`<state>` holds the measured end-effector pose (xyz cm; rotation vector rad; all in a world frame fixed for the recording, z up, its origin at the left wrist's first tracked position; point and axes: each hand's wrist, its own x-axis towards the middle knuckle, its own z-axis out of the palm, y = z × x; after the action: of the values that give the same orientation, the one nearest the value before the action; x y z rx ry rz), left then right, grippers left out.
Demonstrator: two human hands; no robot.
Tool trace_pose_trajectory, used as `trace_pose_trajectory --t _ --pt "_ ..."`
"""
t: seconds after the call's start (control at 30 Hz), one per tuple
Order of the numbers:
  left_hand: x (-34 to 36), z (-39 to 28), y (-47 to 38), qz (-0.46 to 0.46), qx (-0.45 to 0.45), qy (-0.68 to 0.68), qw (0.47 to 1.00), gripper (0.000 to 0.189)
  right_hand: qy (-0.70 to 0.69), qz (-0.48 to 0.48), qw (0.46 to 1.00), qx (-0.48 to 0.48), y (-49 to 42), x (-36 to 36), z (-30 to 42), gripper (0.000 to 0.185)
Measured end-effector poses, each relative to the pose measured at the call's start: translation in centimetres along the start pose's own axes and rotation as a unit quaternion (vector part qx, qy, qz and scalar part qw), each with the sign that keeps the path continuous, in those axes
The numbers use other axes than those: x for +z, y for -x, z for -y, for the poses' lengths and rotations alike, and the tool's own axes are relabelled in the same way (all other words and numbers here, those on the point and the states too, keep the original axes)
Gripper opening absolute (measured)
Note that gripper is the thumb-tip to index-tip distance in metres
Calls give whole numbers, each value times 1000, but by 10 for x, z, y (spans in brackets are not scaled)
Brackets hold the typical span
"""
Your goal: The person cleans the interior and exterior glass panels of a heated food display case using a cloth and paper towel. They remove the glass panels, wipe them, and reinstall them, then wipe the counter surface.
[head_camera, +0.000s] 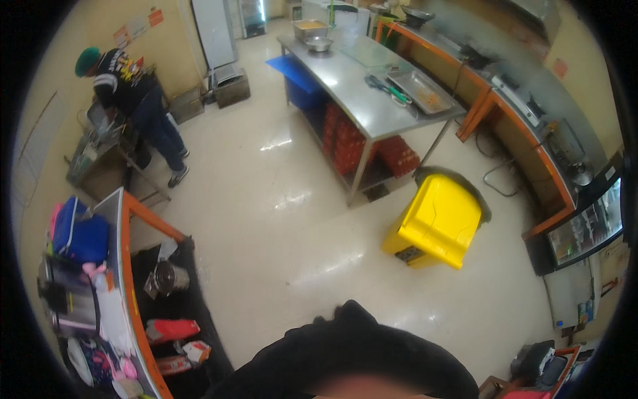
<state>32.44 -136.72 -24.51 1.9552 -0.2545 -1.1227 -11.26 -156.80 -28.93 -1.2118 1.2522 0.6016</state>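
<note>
Neither of my hands is in view; dark, blurred headwear or cloth fills the bottom middle. Before me lies a pale, shiny tiled floor (pixel 249 219). A yellow plastic bin (pixel 438 219) stands to the right on the floor. Beyond it is a stainless steel table (pixel 344 85). On the table are a metal tray (pixel 423 92) with some brownish food bits, green-handled utensils (pixel 396 95), a metal bowl (pixel 319 44) and a deep metal pan (pixel 310 29) with yellowish contents. Under the table sit red stacked trays or crates (pixel 344 139) and a blue container (pixel 304 95).
A person (pixel 134 99) in a green hair cover bends over a sink (pixel 99 119) at the left. An orange-framed shelf (pixel 130 279) holds a blue bag (pixel 82 232). An orange-framed counter (pixel 543 149) with cooking equipment lines the right, beside a glass-fronted fridge (pixel 588 224).
</note>
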Motion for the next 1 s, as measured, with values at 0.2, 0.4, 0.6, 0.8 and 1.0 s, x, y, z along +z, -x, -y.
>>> trace_pose_trajectory --t 0.2,0.4,0.6,0.8,1.0 --pt "28 -124 -133 25 51 10 998 33 -28 -12 999 41 -65 -64 77 65" --pt "20 -134 -196 -4 -98 -1 995 32 143 82 983 77 -90 -161 229 68" --pt "-18 -132 -251 -86 -261 48 960 32 166 270 938 -143 -77 -300 553 60" --pt "-54 -179 -349 -100 -303 64 946 33 -34 -108 922 -370 -63 -417 763 34" --pt "-87 -329 -533 -143 -104 98 979 34 -312 -266 828 -382 -81 -534 828 22"
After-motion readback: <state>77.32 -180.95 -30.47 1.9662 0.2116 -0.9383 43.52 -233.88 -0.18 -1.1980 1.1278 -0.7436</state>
